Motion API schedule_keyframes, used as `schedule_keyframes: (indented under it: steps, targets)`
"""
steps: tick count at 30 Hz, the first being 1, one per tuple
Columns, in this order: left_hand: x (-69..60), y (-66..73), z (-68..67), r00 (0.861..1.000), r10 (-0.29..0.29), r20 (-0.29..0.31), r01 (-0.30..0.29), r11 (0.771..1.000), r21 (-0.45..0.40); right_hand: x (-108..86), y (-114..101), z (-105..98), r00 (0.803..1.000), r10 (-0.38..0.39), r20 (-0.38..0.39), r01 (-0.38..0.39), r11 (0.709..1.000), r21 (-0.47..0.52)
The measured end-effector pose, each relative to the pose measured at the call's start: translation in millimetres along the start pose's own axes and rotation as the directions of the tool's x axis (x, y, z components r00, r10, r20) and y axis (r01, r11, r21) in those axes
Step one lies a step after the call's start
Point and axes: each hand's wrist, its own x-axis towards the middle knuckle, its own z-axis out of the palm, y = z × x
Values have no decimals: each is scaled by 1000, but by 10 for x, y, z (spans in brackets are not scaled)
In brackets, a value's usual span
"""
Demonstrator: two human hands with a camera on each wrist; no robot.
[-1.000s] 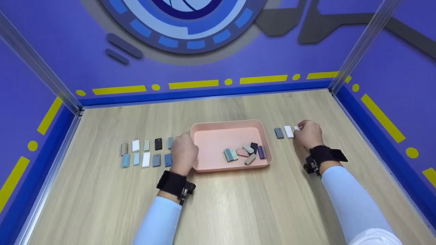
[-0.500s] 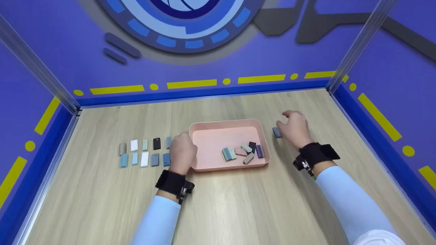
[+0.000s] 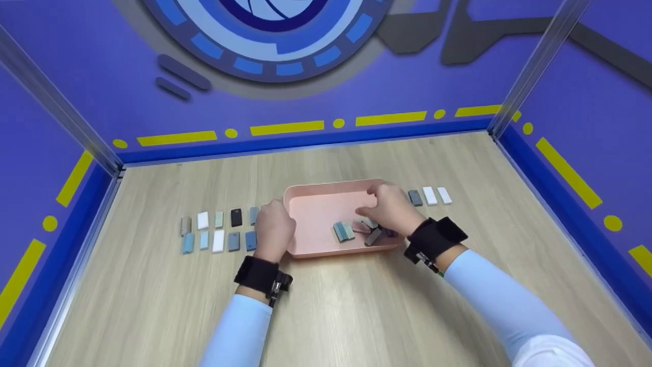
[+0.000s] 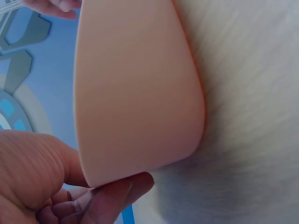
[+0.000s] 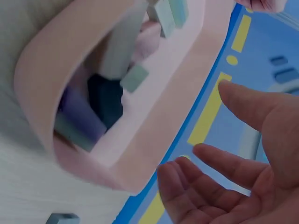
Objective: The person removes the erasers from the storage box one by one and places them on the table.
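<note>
A pink tray [image 3: 318, 209] stands mid-table with several small oblong blocks in its right half, among them a teal one [image 3: 340, 232] and a grey-brown one [image 3: 373, 237]. My left hand [image 3: 274, 227] pinches the tray's left rim; the left wrist view shows thumb and fingers gripping the tray wall [image 4: 135, 93]. Above the tray's right side hovers my right hand [image 3: 396, 208], partly covering the blocks. In the right wrist view that hand [image 5: 229, 172] has thumb and fingers spread with nothing between them. A purple block [image 5: 81, 114] and a black block [image 5: 106, 100] lie below in the tray.
Right of the tray, a grey block [image 3: 415, 198] and two white blocks [image 3: 430, 195] form a row. Two rows of several blocks lie on the left, including a black one [image 3: 236, 217]. A blue-purple wall [image 3: 305, 109] borders the table's back.
My right hand has left the white block at the right end of the row and moved left over the tray. My left hand keeps its place on the rim.
</note>
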Motion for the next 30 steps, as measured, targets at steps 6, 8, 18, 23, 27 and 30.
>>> schedule_keyframes:
  steps: [6, 8, 18, 23, 27, 30]
  targets:
    - [-1, -20, 37, 1000, -5, 3, 5, 1000, 2, 17, -14, 150, 996, -13, 89, 23, 993, -114]
    - [-2, -20, 39, 1000, -7, 1, 7, 1000, 4, 16, -5, 181, 994, -17, 106, 33, 989, -148]
    - [1, 0, 3, 1000, 6, -7, -6, 1000, 0, 19, 32, 231, 987, -3, 163, 35, 980, -197]
    - [3, 10, 2, 1000, -3, 2, 3, 1000, -3, 6, 38, 237, 985, -14, 173, 43, 985, -166]
    - [5, 8, 0, 1000, -6, 8, 6, 1000, -4, 5, 35, 246, 985, -18, 174, 42, 990, -132]
    - [1, 1, -1, 1000, -12, 15, 12, 1000, -5, 0, 31, 250, 983, -15, 183, 35, 994, -106]
